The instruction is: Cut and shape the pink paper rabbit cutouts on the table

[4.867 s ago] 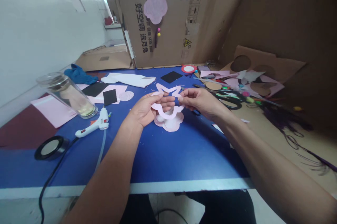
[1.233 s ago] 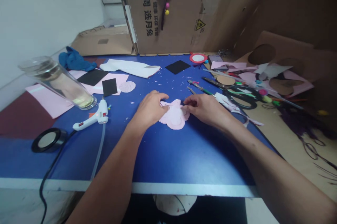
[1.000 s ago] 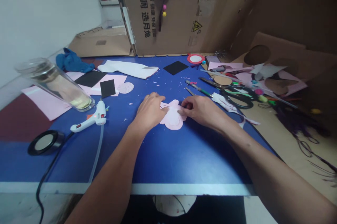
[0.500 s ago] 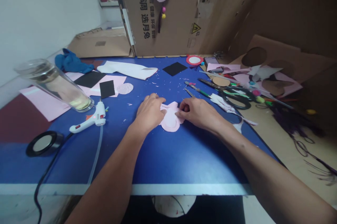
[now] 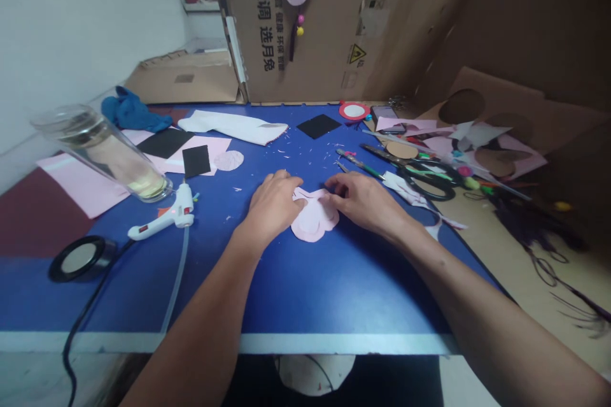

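A pink flower-shaped cutout (image 5: 312, 221) lies flat on the blue table (image 5: 305, 286). My left hand (image 5: 273, 204) rests on its left edge, with the fingers curled and pressed down on the paper. My right hand (image 5: 365, 201) is at its upper right edge, fingertips pinching and pressing the pink paper there. The upper part of the cutout is hidden under my fingers.
A white glue gun (image 5: 165, 221) with its cord lies to the left, beside a glass jar (image 5: 102, 152) and a black tape roll (image 5: 79, 258). Black scissors (image 5: 429, 174), tools and paper scraps crowd the right. Cardboard boxes (image 5: 329, 18) stand behind.
The pink outline piece held up in the air earlier now lies down on the flower cutout. Both hands have stayed pressing its edges for the last second, shifting only slightly.
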A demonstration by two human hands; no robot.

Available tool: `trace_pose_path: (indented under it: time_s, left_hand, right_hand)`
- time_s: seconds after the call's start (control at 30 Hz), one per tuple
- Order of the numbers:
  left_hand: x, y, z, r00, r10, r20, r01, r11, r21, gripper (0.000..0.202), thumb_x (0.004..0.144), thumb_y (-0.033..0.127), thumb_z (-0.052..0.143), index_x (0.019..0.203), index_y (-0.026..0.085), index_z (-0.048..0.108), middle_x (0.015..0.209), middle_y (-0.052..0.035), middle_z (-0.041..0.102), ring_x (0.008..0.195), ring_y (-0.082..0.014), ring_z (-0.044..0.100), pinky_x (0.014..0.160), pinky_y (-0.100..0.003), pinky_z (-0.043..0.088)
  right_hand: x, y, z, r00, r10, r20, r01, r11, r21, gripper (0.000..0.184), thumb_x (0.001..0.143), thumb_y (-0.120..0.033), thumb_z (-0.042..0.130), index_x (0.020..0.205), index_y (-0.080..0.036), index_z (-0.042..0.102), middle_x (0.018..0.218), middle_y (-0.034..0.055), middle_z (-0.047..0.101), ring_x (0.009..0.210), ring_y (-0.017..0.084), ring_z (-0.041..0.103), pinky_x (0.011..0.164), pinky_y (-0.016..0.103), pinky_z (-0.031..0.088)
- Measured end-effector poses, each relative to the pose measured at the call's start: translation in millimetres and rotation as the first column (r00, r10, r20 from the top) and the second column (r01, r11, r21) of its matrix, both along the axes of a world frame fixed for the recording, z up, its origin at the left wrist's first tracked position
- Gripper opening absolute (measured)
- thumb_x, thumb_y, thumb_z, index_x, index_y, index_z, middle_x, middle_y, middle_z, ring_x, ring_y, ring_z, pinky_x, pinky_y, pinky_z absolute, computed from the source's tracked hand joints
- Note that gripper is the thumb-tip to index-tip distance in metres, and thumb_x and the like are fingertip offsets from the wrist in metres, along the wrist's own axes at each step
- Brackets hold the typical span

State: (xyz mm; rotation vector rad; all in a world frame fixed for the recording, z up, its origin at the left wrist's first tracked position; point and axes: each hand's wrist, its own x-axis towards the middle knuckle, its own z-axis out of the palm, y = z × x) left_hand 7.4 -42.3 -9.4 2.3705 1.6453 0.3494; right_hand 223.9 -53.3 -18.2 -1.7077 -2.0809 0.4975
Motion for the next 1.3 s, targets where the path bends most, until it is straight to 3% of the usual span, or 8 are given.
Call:
trace_pose_path:
  time_s: [0.1,0.23,0.37,0.57,0.77,1.07,1.3]
  left_hand:
    - [-1,-1,3.1,1.0,-0.006,-0.001,0.006,0.999,-0.039,0.05,0.089,0.037,0.072,0.137,0.022,0.069,0.137,-0.0119,0.066,0.128,-0.0323,0.06,0.11,-0.044,0.048]
    - [0,-2,4.3,1.0,-0.011,-0.027,0.009,0.999,-0.049,0.052,0.087,0.033,0.074,0.138,0.025,0.068,0.139,-0.0102,0.065,0.13,-0.032,0.059,0.11,-0.045,0.048]
    - [1,-3,3.9,0.999,-0.005,-0.046,0.003,0.999,-0.046,0.048,0.089,0.033,0.072,0.136,0.027,0.069,0.141,-0.0095,0.064,0.13,-0.0317,0.059,0.11,-0.045,0.048]
    - [2,-5,3.3,0.999,0.001,-0.047,-0.003,0.999,-0.038,0.046,0.091,0.033,0.069,0.137,0.027,0.069,0.143,-0.0111,0.063,0.129,-0.034,0.059,0.108,-0.048,0.049]
    - [2,-5,3.8,0.999,0.003,-0.044,-0.005,0.999,-0.036,0.046,0.091,0.033,0.069,0.136,0.027,0.07,0.142,-0.0111,0.064,0.129,-0.034,0.058,0.107,-0.047,0.048]
    - [2,-5,5.0,0.998,0.001,-0.056,-0.003,0.999,-0.032,0.045,0.091,0.032,0.069,0.135,0.028,0.07,0.14,-0.0107,0.065,0.125,-0.0337,0.06,0.102,-0.046,0.051]
    - [2,-5,5.7,0.998,0.006,-0.056,-0.008,0.999,-0.039,0.044,0.091,0.033,0.069,0.135,0.028,0.07,0.142,-0.0113,0.064,0.126,-0.035,0.06,0.102,-0.048,0.051]
  right_hand:
    - [0,0,-2.6,1.0,0.025,0.015,-0.025,1.0,0.016,0.032,0.092,-0.041,0.07,0.12,-0.026,0.076,0.107,0.0072,0.075,0.089,0.022,0.067,0.077,0.031,0.048]
    - [2,2,-3.5,0.999,0.034,-0.01,-0.034,0.999,0.028,0.032,0.091,-0.037,0.072,0.12,-0.025,0.077,0.103,0.0074,0.075,0.087,0.022,0.067,0.078,0.032,0.05]
    - [5,4,2.5,0.984,-0.026,-0.177,0.026,1.0,-0.003,0.031,0.09,-0.028,0.07,0.12,-0.021,0.077,0.102,0.0073,0.075,0.089,0.021,0.068,0.084,0.034,0.055]
    - [5,2,17.9,0.798,-0.206,-0.566,0.002,0.941,-0.339,0.032,0.088,-0.028,0.075,0.119,-0.021,0.074,0.111,0.0098,0.072,0.099,0.023,0.068,0.073,0.032,0.063]
    - [4,1,19.7,0.663,-0.294,-0.688,-0.081,0.886,-0.457,0.029,0.086,-0.024,0.076,0.115,-0.023,0.071,0.114,0.0078,0.073,0.105,0.022,0.068,0.08,0.035,0.064]
    - [2,2,14.7,0.526,-0.304,-0.794,-0.158,0.883,-0.443,0.031,0.083,-0.021,0.079,0.112,-0.022,0.069,0.106,0.0051,0.073,0.097,0.019,0.07,0.085,0.038,0.063]
    - [-2,4,7.8,0.538,-0.276,-0.797,-0.126,0.908,-0.399,0.04,0.076,-0.015,0.082,0.113,-0.021,0.068,0.105,0.0046,0.072,0.088,0.017,0.07,0.085,0.036,0.064]
